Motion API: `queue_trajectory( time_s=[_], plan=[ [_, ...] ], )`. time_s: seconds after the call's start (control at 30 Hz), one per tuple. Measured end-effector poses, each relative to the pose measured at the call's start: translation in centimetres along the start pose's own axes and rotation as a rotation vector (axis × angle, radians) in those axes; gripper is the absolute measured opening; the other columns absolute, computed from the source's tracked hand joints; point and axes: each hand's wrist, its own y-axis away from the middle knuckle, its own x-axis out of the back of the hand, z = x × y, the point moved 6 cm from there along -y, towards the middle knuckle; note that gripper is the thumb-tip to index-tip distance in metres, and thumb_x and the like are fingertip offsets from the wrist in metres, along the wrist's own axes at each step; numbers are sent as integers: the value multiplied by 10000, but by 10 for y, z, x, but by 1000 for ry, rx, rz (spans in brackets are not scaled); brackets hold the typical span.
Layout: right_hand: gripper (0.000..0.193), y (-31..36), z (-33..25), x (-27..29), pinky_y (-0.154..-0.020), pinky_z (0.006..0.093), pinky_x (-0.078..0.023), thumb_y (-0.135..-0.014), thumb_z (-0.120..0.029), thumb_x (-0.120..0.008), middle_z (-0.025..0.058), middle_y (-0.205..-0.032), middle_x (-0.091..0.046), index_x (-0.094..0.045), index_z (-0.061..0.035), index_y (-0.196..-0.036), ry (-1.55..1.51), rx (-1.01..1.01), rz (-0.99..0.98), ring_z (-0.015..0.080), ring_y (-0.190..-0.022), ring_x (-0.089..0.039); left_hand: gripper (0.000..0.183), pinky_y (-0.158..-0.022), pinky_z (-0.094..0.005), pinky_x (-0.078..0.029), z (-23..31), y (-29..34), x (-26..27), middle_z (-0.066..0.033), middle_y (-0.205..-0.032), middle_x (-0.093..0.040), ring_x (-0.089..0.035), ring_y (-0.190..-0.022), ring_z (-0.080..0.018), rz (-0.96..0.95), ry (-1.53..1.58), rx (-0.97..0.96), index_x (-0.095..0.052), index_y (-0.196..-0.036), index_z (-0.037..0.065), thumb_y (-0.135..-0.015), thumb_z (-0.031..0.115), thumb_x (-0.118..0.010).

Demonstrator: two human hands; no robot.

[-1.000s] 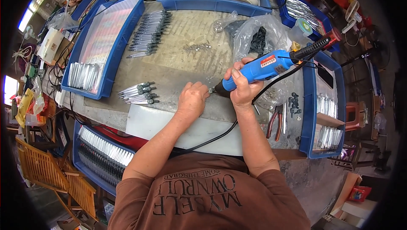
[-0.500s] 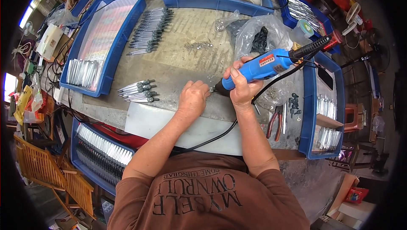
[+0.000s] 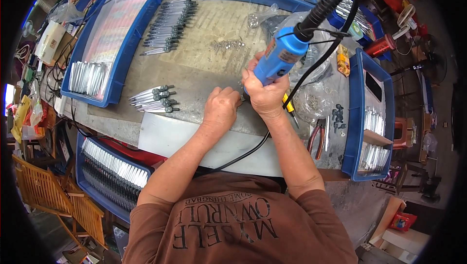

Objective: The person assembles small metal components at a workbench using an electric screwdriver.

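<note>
Blue driver (image 3: 282, 52) has swung its tail forward in our right hand (image 3: 266, 91)

Our left hand (image 3: 222, 109) curls down; we cannot tell its grip. A yellow screwdriver (image 3: 290, 107) now shows beside our right wrist. We clasp the driver over the table (image 3: 214, 23), metal bits (image 3: 227, 45) beyond.

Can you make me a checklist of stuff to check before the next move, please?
1. Right hand gripping the blue power tool: ok.
2. Left hand clear of the tool: cannot tell; its fingers are close by.
3. Something held in the left hand: cannot tell; the fingers hide it.
4. Black cord clear of the right wrist: cannot tell; it passes close.
5. Red-handled pliers apart from both hands: ok.
</note>
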Motion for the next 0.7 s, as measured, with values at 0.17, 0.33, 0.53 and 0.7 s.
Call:
queue_trajectory(
  time_s=[0.17,0.33,0.53,0.7],
  plan=[
    [248,-5,-13,-12,-591,230,-431,-623,9,-589,16,-729,-530,-497,-6,-853,162,44,-83,89,-656,-517,48,-571,-340,-393,2,0,3,-72,-641,-505,-456,-598,-253,52,18,-34,-532,-611,58,-635,42,-570],
    [284,-6,-18,-16,-588,230,-430,-624,-14,-613,10,-728,-536,-495,1,-882,248,58,-123,87,-656,-517,39,-584,-348,-393,1,3,1,-69,-651,-508,-460,-617,-251,36,26,-31,-535,-618,58,-648,46,-558],
    [350,2,-21,-4,-553,241,-436,-624,34,-590,36,-708,-501,-448,12,-942,47,25,-79,104,-628,-505,31,-605,-365,-390,1,6,-1,-78,-691,-496,-463,-672,-255,12,-18,-44,-517,-670,50,-661,53,-547],
    [371,2,-43,13,-605,218,-413,-642,52,-575,23,-732,-494,-419,26,-978,-198,77,59,80,-641,-483,118,-624,-371,-397,3,6,1,-106,-708,-473,-461,-692,-281,16,-59,-32,-514,-757,20,-659,39,-577]
  ],
)
